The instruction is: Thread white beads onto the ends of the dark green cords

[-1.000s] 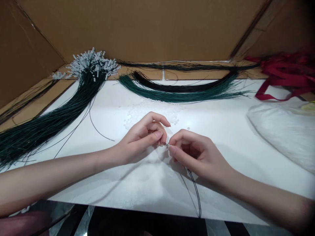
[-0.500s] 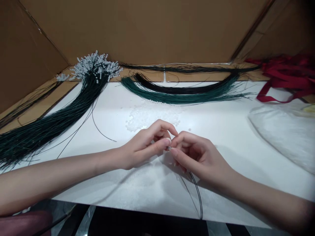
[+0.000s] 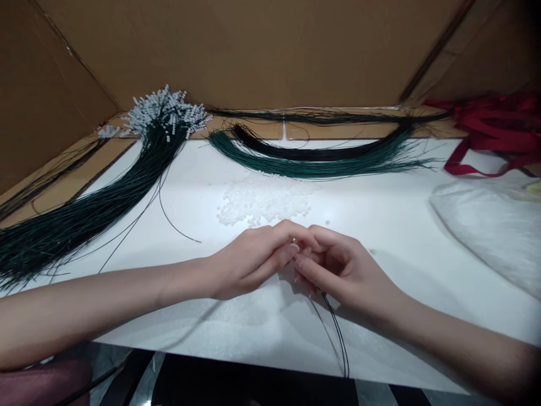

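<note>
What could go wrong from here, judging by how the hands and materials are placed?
The right hand pinches thin dark wires whose tips are mostly hidden among the fingers, so they could slip or misalign unnoticed.
Loose white beads lie just beyond the left hand; a knuckle might scatter them.
The wires trail to the near edge of the white table, where they could perhaps snag.
</note>
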Motion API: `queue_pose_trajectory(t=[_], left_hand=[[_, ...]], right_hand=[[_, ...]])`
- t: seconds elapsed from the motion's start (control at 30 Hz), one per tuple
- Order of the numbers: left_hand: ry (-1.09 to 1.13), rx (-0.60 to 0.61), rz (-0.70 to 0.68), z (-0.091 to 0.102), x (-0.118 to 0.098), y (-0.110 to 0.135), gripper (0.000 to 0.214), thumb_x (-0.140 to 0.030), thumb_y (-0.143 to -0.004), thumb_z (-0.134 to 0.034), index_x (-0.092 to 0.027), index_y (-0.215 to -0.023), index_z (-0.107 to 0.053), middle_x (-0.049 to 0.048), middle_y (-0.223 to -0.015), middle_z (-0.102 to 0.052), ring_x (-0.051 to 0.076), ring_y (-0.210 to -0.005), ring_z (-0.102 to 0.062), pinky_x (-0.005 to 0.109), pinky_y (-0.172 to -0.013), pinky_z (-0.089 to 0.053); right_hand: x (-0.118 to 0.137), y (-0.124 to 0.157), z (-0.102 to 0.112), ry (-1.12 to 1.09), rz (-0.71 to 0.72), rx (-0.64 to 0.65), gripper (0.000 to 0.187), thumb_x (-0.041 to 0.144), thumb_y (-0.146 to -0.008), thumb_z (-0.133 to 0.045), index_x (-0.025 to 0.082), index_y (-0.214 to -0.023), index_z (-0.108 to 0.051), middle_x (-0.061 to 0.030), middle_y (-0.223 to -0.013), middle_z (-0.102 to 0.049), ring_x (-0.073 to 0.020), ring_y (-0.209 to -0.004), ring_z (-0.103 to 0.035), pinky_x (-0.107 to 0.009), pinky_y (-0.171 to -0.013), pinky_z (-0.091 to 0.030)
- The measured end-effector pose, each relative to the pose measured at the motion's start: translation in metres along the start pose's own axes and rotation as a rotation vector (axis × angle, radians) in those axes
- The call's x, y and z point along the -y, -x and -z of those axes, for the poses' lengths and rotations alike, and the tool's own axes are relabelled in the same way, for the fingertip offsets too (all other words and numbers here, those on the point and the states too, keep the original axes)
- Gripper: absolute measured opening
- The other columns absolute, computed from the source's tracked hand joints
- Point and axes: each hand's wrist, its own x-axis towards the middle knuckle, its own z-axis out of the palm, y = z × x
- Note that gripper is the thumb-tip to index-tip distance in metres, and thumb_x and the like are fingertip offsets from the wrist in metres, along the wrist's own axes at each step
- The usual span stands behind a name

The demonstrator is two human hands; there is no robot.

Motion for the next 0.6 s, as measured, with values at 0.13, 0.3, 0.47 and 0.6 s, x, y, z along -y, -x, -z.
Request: queue_pose_trajectory(t=[0.13, 0.3, 0.47, 0.6], left_hand=[[0.085, -0.008, 0.025, -0.001, 0.001, 0.000, 0.021, -0.024, -0.104, -0.037, -0.021, -0.121, -0.051, 0.0042, -0.092, -0.065, 0.012, -0.075, -0.064, 0.026, -0.070, -0.050], [0.139, 0.026, 0.033, 0.002, 0.001, 0.001, 0.026, -0.026, -0.104, -0.038, -0.022, -0.128, -0.048, 0.0067, -0.094, -0.070, 0.015, -0.078, -0.067, 0.029, -0.070, -0.053], [0.231, 0.083, 0.023, 0.005, 0.001, 0.002, 0.029, -0.021, -0.104, -0.038, -0.022, -0.133, -0.043, 0.0080, -0.095, -0.070, 0.018, -0.087, -0.070, 0.031, -0.076, -0.054], [0.267, 0.108, 0.029, 0.004, 0.002, 0.003, 0.031, -0.021, -0.104, -0.039, -0.024, -0.135, -0.041, 0.0079, -0.094, -0.069, 0.018, -0.085, -0.071, 0.030, -0.072, -0.053]], right_hand=[[-0.001, 0.000, 0.001, -0.037, -0.007, 0.009, 0.022, 0.032, -0.091, -0.068, 0.019, -0.087, -0.050, 0.0028, -0.069, -0.062, -0.0084, -0.054, -0.057, -0.021, -0.050, -0.045], [-0.005, 0.001, 0.003, -0.087, -0.003, 0.046, 0.023, 0.032, -0.092, -0.069, 0.021, -0.094, -0.048, 0.0038, -0.071, -0.062, -0.0078, -0.056, -0.057, -0.020, -0.052, -0.047], [-0.009, 0.003, 0.005, -0.140, 0.001, 0.090, 0.024, 0.028, -0.091, -0.070, 0.022, -0.097, -0.048, 0.0064, -0.069, -0.060, -0.0067, -0.055, -0.057, -0.019, -0.053, -0.047], [-0.011, 0.003, 0.006, -0.149, 0.011, 0.114, 0.023, 0.023, -0.090, -0.071, 0.022, -0.097, -0.049, 0.0085, -0.067, -0.058, -0.0061, -0.055, -0.057, -0.018, -0.054, -0.048]])
